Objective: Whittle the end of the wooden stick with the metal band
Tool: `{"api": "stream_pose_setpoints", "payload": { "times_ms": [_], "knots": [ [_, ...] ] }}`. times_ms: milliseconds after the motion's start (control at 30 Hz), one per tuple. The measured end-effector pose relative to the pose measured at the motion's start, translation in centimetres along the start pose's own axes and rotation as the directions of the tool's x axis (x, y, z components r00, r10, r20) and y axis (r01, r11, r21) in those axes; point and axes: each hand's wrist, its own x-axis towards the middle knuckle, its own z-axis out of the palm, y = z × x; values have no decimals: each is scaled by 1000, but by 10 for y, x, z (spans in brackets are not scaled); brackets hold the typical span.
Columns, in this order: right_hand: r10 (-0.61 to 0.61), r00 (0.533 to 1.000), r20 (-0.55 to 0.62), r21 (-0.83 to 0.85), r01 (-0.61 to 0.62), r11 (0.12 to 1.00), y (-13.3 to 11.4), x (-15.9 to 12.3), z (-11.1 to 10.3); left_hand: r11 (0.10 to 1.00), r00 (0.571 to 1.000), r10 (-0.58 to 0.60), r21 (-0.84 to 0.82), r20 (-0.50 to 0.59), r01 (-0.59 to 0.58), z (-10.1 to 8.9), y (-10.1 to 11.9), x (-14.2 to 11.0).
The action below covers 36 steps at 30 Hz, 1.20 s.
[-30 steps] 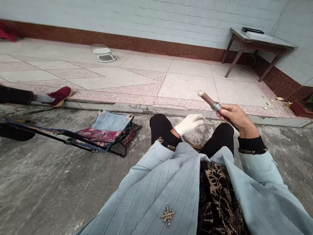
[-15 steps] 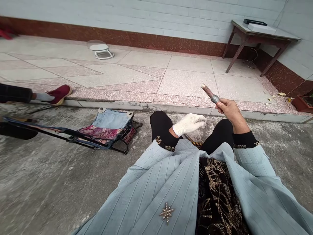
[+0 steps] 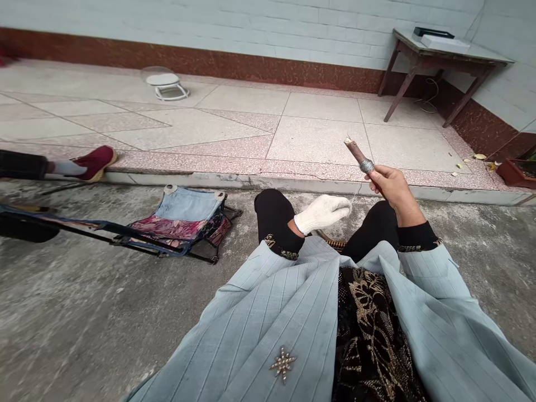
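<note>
My right hand [image 3: 391, 186] is bare and closed around a reddish-brown wooden stick [image 3: 358, 155] with a metal band, which points up and to the left. A thin thread runs down from the stick toward my left hand [image 3: 323, 213]. That hand wears a white knit glove and rests between my knees with its fingertips pinched together. What it pinches is too small to see clearly. A striped braided piece [image 3: 335, 243] shows on my lap below the glove.
A low folding stool [image 3: 184, 220] with patched cloth lies on the concrete at my left. Another person's leg and red shoe [image 3: 94, 163] rest on the tiled step. A wooden table [image 3: 439, 61] stands by the wall at right, a white stand [image 3: 164, 85] farther back.
My right hand has lifted the stick slightly and tilted it more upright. The gloved left hand has stayed between my knees. The view has shifted a little.
</note>
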Motion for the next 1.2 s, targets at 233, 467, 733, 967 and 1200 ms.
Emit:
{"api": "stream_pose_setpoints", "payload": {
  "times_ms": [233, 467, 733, 967, 1200],
  "knots": [
    [-95, 994, 52, 224, 81, 971, -18, -16, 13, 998, 999, 34, 59, 6, -35, 8, 4, 2],
    [-141, 987, 79, 251, 118, 961, -27, -26, 20, 978, 1000, -15, -206, 18, 18, 6, 5, 6],
    [-109, 988, 109, 281, 75, 957, -29, -33, 33, 741, 972, -180, -671, -151, 33, 3, 13, 15],
    [-119, 986, 113, 248, 88, 965, -11, -28, 36, 859, 908, -333, -480, -254, 180, -3, 20, 15],
    [-94, 991, 91, 208, 73, 975, -7, -28, 41, 879, 899, -344, -429, -270, 207, -2, 16, 14]
  ]
}}
